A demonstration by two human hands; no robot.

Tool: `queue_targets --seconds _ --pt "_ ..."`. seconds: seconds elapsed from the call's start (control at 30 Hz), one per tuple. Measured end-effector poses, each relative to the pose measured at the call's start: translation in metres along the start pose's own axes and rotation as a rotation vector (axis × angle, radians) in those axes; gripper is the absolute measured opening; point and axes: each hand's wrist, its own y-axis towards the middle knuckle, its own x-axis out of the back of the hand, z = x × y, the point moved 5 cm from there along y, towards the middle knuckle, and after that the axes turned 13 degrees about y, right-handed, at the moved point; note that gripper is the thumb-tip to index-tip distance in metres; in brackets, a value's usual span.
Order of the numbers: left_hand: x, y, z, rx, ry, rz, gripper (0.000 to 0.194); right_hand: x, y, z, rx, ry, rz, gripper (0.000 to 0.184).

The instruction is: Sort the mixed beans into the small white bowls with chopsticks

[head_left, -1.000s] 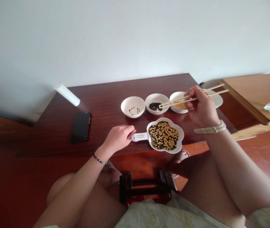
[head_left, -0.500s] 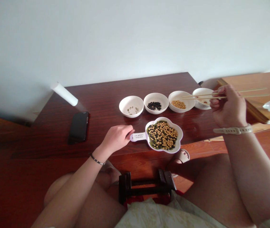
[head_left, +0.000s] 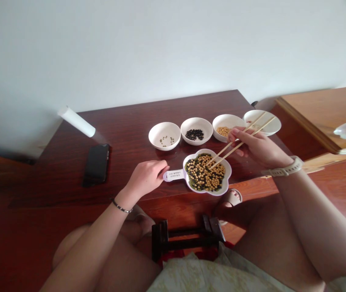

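With the left hand (head_left: pixel 145 178) closed, clamps the end of the handle (head_left: pixel 175 174) of a flower-shaped dish (head_left: pixel 228 170), held level just to that hand's right at the tabletop's (head_left: pixel 124 134) near edge. With the right hand (head_left: pixel 254 147), pinches two chopsticks (head_left: pixel 221 159) together at mid-length—tips apart, down among mixed beans (head_left: pixel 205 174) in the dish.

Beyond both hands, shows small bowls of green (head_left: pixel 164 129), black (head_left: pixel 196 123) and yellow beans (head_left: pixel 228 120), plus a fourth bowl (head_left: pixel 273 127) just past the right hand. Left of the left hand, shows a phone (head_left: pixel 96 164).

Likely calls for light pressure on hard, smooth, slippery beans, best taken one at a time across the middle—and for a steady hold on the light, stiff handle.
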Motion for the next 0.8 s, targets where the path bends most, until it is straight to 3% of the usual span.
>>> queue_targets --seconds 0.2,0.8 --pt "0.001 -0.001 0.000 -0.002 -0.027 -0.014 0.024 -0.009 0.005 -0.003 0.019 -0.131 0.018 0.040" --pt "0.002 -0.001 -0.001 -0.007 -0.016 -0.013 0.025 -0.005 0.003 0.005 0.087 0.047 -0.051 0.036"
